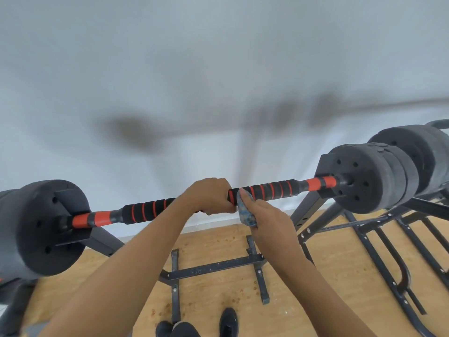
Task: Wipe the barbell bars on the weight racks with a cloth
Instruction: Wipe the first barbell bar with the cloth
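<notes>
A black barbell bar (269, 190) with orange rings lies across a dark metal rack, sloping up to the right. Black weight plates sit on its left end (46, 227) and right end (371, 176). My left hand (209, 195) grips the bar's middle, fingers curled over it. Just to its right, my right hand (269, 220) holds a crumpled blue cloth (245, 210), whose upper end touches the foam grip.
The rack's legs and floor crossbars (213, 267) stand on a wooden floor below the bar. More dark frame tubing (388, 242) spreads out at the right. A white wall rises behind. My shoes (228, 322) are at the bottom edge.
</notes>
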`<move>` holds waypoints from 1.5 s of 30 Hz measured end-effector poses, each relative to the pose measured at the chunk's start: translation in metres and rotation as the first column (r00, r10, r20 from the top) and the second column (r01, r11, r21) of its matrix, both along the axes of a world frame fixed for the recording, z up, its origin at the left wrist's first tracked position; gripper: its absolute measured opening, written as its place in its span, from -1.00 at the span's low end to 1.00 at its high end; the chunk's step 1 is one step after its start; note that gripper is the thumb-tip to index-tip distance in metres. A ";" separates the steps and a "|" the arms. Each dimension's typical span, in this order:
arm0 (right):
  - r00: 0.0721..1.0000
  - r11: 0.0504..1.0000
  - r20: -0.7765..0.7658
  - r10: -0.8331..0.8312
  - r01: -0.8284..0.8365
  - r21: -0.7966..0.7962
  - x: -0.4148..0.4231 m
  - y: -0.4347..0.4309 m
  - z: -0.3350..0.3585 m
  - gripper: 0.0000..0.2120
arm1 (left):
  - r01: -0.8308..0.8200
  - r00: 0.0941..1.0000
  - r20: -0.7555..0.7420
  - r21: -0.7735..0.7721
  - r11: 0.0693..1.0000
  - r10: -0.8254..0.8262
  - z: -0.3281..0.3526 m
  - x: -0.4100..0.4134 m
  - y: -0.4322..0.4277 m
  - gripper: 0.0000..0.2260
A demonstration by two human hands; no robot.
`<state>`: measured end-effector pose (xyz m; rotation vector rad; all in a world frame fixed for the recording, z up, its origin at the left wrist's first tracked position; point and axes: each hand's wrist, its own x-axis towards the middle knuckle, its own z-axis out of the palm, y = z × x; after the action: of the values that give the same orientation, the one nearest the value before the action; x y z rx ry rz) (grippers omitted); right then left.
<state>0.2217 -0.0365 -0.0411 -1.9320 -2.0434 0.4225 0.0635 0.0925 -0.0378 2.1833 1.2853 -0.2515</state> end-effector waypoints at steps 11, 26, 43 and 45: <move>0.959 0.979 -0.216 -0.185 0.198 0.039 0.024 0.011 0.028 -0.49 | 0.036 0.977 0.209 -0.333 0.942 0.037 0.016 -0.009 0.015 -0.66; 0.984 0.975 0.170 -0.046 0.081 -0.205 0.002 0.073 0.051 -0.77 | -0.012 0.995 -0.080 0.525 0.851 0.064 -0.009 0.003 -0.029 -0.78; 0.925 0.928 -0.078 0.371 -0.371 0.015 0.070 0.030 0.035 -0.34 | -0.053 0.986 -0.143 0.204 0.978 0.084 0.004 0.007 -0.014 -0.79; 0.926 0.929 -0.081 0.370 -0.366 0.052 0.053 0.057 0.047 -0.53 | -0.043 0.978 -0.184 0.289 0.956 0.100 0.003 0.008 -0.016 -0.73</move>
<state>0.2745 0.0206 0.0057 -1.4743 -2.3376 0.5402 0.0711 0.0764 -0.0346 2.3917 1.5930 -0.2745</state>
